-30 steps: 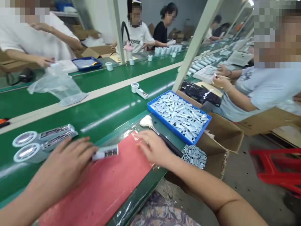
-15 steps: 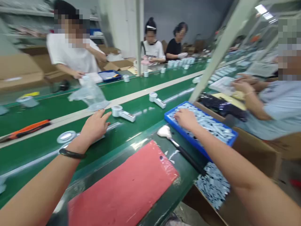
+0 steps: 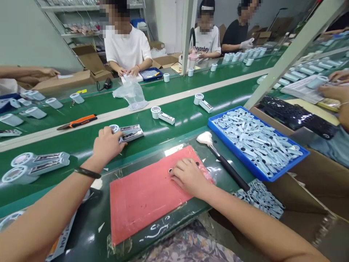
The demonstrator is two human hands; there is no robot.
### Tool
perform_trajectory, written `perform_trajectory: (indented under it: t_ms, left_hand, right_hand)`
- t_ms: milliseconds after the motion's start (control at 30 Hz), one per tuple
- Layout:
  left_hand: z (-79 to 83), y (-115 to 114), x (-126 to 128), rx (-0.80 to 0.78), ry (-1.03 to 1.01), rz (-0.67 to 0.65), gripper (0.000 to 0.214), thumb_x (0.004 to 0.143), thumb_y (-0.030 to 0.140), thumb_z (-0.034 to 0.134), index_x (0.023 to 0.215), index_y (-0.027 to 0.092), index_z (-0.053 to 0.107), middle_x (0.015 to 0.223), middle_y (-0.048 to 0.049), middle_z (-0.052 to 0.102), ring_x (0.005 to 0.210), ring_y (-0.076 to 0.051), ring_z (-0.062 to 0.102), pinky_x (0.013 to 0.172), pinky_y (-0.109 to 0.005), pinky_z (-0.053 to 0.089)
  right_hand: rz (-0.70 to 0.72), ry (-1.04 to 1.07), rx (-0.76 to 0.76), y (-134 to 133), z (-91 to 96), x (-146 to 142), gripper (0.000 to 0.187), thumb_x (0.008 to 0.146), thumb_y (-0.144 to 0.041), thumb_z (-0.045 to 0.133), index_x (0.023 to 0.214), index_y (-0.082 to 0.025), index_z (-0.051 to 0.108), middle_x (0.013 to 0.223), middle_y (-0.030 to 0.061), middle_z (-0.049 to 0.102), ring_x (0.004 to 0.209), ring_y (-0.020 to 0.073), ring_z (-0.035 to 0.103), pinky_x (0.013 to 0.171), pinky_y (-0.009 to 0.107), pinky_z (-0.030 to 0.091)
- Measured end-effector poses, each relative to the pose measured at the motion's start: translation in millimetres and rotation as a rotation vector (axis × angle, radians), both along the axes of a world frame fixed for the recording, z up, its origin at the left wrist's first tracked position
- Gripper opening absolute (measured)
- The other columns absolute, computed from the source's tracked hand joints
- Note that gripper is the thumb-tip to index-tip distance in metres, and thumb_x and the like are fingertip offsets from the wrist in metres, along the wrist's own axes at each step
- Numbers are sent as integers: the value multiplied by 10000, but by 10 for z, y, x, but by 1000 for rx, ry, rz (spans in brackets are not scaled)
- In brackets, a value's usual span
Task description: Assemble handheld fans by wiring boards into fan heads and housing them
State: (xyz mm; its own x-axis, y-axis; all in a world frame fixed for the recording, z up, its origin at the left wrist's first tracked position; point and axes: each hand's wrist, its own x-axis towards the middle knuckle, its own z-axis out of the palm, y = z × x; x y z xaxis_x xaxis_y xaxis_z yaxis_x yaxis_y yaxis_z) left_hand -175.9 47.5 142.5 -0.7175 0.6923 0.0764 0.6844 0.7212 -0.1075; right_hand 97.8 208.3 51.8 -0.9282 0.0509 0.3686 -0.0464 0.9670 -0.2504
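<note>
My left hand (image 3: 107,145) is over the green conveyor belt, its fingers curled around the round head of a light-blue device housing (image 3: 132,133). The handle of that housing lies open-faced, with dark inner parts showing. Over the red mat (image 3: 141,196), my right hand (image 3: 189,178) has its fingers bent together. A small light-blue strip piece with a black dot (image 3: 171,170) shows at the fingertips, mostly hidden by the hand. Right of the mat is a blue tray (image 3: 286,169) full of similar strip pieces. Two more housings (image 3: 165,117) (image 3: 203,102) lie farther along the belt.
A black-handled tool with a white wrapped head (image 3: 226,163) lies between mat and tray. Orange-handled pliers (image 3: 79,122) and a clear plastic bag (image 3: 132,95) rest near the belt's divider. Paired housings (image 3: 35,165) lie at left. A slanted post (image 3: 291,54) rises behind the tray. Co-workers sit around.
My right hand has left the blue tray and come down onto the red mat with a small piece. My left hand has closed on a housing on the belt. The view has shifted.
</note>
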Motion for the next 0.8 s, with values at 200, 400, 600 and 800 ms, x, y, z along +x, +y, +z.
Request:
perform_trajectory:
  t_ms: [200, 400, 600, 800]
  left_hand:
    - [151, -37, 268, 44, -83, -139, 279, 923, 280, 568, 1153, 145, 652, 1235, -153, 560, 1165, -338, 559, 969, -501, 529]
    - [-43, -149, 972, 258, -233, -463, 210, 872, 297, 627, 1065, 218, 637, 1068, -82, 627, 1015, -272, 606, 870, -436, 547]
    - [-361, -122, 1385, 320, -374, -630, 123, 906, 241, 586, 1013, 200, 630, 1022, -76, 629, 952, -249, 578, 836, -434, 534]
    - [-389, -161, 1386, 500, -463, -653, 287, 918, 291, 648, 1198, 235, 616, 1207, -95, 651, 1110, -262, 599, 950, -461, 524]
  right_hand:
    - [-152, -24, -228, 117, 54, 237, 308, 875, -265, 771, 1152, -211, 650, 1207, 102, 668, 1121, 267, 597, 921, 401, 431]
    - [34, 70, -103, -125, 292, 400, 146, 1002, -244, 534, 990, -199, 673, 895, 44, 695, 833, 204, 593, 744, 338, 393]
    - [-47, 114, -220, -150, 512, 383, 180, 967, -224, 486, 900, -181, 646, 805, 37, 643, 703, 169, 550, 648, 298, 387]
    - [-60, -146, -110, -133, 543, 183, 135, 934, -184, 523, 876, -172, 645, 861, 65, 649, 811, 209, 581, 709, 325, 426]
